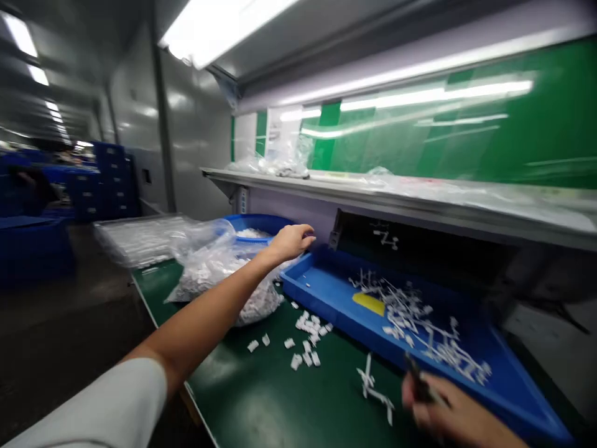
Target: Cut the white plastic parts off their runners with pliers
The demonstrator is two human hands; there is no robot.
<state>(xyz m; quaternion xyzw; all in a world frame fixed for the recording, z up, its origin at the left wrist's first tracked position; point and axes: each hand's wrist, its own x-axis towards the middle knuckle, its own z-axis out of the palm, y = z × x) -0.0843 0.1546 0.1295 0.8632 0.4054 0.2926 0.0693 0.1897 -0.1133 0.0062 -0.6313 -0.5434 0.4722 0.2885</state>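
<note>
1. The right hand point(448, 407) is at the bottom of the view. Its fingers are closed around a dark tool point(418, 384). The tool is blurry, so it may be small snips, but it is hard to tell.
2. A white frame piece point(374, 387) lies on the green mat point(233, 379), just beside that hand.
3. The blue tray point(317, 287) is just past the hand. It holds a messy pile of white frames point(415, 317) and has a yellow patch point(368, 303) on its floor.
4. The left hand point(291, 242) reaches out with its fingers loose and apart. It holds nothing.
5. It is over a clear bag point(224, 283) full of white bits, near a round blue tub point(256, 224).
6. More white bits point(305, 336) lie on the mat, between the bag and the tray.
7. A long shelf point(373, 186) runs above the tray. Blue crates point(109, 180) stand far off to the left.
</note>
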